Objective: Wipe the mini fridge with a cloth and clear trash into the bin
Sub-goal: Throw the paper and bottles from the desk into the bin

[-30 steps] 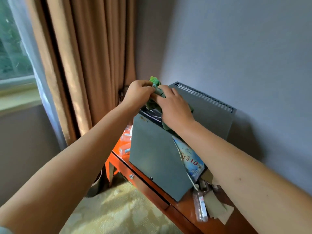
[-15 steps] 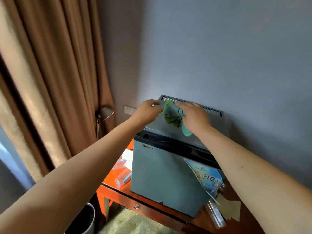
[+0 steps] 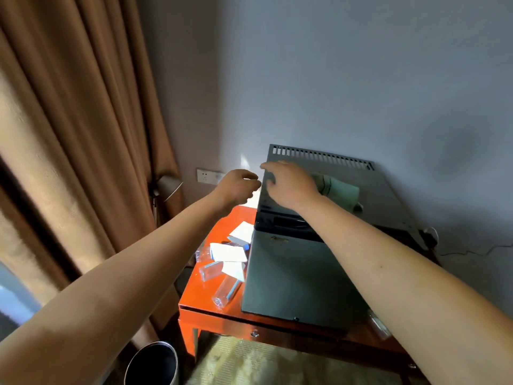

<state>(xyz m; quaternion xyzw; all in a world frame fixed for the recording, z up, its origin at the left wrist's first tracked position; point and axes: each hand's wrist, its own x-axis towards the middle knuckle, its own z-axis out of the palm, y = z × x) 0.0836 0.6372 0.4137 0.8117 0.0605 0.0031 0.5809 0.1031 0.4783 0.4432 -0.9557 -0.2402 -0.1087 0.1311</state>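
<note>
The grey mini fridge [image 3: 294, 276] stands on an orange-red table [image 3: 200, 298] against the wall. A green cloth [image 3: 340, 190] lies on the fridge top. Its left end is hidden behind my right hand [image 3: 288, 184]. That hand hovers over the top's left edge with fingers loosely bent, and I see nothing gripped in them. My left hand [image 3: 238, 187] hangs just left of the fridge, loosely curled and holding nothing. Trash lies left of the fridge: clear plastic bottles [image 3: 226, 291] and white paper pieces [image 3: 227, 252]. A dark round bin [image 3: 152, 362] stands on the floor below left.
Brown curtains [image 3: 83, 134] fill the left side, with a small lamp [image 3: 168, 186] and a wall socket [image 3: 206, 176] behind the table. Another clear bottle [image 3: 379, 326] lies at the fridge's right front. A cable [image 3: 472, 252] runs along the wall to the right.
Both hands held the cloth bunched above the fridge top. Now it lies spread on the top, my left hand has drawn away to the left, and the view has shifted right and down.
</note>
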